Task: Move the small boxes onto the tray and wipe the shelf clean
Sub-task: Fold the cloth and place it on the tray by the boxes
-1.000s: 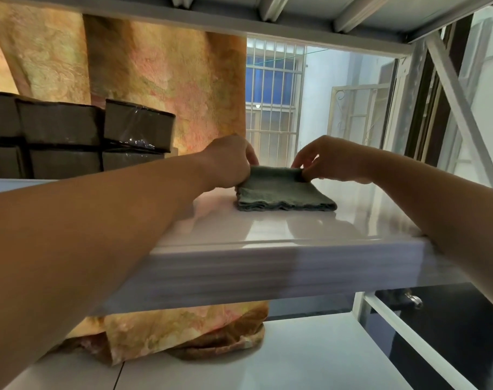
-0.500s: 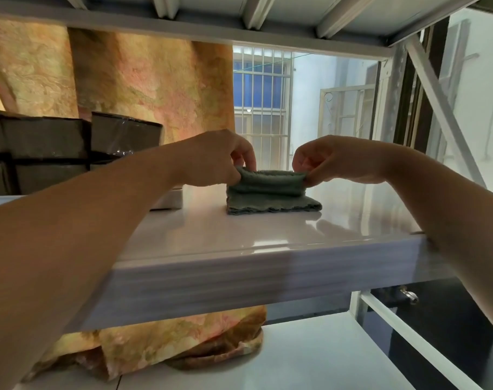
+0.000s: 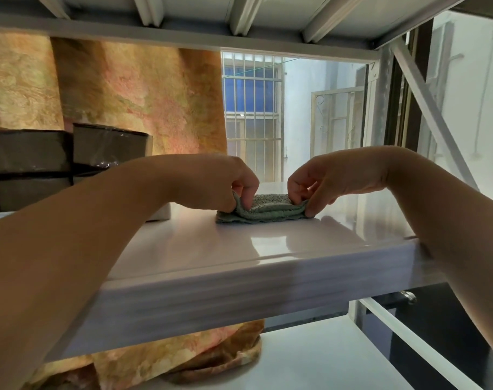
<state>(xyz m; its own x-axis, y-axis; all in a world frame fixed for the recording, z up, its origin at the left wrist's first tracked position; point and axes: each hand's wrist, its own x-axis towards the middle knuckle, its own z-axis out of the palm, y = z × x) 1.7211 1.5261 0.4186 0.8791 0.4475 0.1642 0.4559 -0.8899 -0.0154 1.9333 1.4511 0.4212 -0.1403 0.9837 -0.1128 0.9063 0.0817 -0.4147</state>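
Nearest the camera, two bare forearms reach over the glossy white front edge of the shelf (image 3: 239,266), which throws back a sheen and looks slick enough for fabric to glide on. On its bare surface lies a folded grey-green cloth (image 3: 267,211), soft and limp, light by the look of it, sagging wherever it is not held. The left hand (image 3: 222,184) pinches the cloth's left end, fingers (image 3: 246,202) curled down and closed on the fold; the right hand (image 3: 327,178) does the same at the right end, thumb and fingers nipping the layered edge. Held by its ends it would droop in the middle, so a flat palm on top would likely serve better for wiping. Farther back at the left, dark film-wrapped small boxes (image 3: 110,149) stand stacked; they look stiff, their wrap perhaps slippery, best taken by opposite sides. Whether a tray sits under them I cannot tell. Behind hangs a mottled orange curtain (image 3: 144,94), beside a barred window (image 3: 252,108).
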